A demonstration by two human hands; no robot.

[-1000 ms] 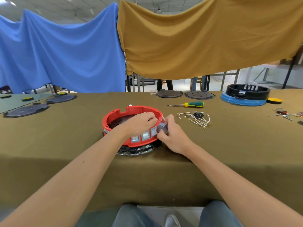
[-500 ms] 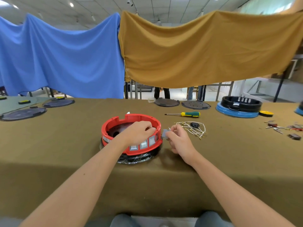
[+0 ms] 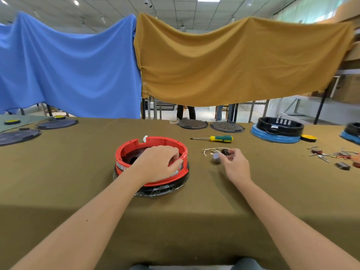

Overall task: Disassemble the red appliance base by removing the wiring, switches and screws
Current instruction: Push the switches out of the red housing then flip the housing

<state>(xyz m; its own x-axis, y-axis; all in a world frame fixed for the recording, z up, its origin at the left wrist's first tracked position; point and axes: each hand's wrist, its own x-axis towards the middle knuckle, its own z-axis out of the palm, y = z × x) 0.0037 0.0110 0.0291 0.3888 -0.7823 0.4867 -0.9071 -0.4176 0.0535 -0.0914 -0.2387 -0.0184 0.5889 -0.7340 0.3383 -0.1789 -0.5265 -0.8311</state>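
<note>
Both forearms reach forward from the near edge of the counter, which is draped in olive-brown cloth. The left hand lies over the near right rim of the red appliance base, knuckles up, fingers curled down over the rim with the thumb against the outer wall, so its grip is closed on the base. The right hand hovers just to the right of the base, apart from it, fingers bent and pinching a small grey switch at the fingertips; the grip is closed on that part.

The base is a shallow red ring with notches in its far rim, open on top, dark inside, and it sits on a black disc wrapped in clear film. It stands near the middle of the counter, slightly left. A label strip shows on its left outer wall.

Just beyond the right hand lies a loose bundle of wiring with a small black part. Farther back lies a screwdriver with a green and yellow handle. Far right, small loose parts are scattered. At the far edge rest two dark round plates.
</note>
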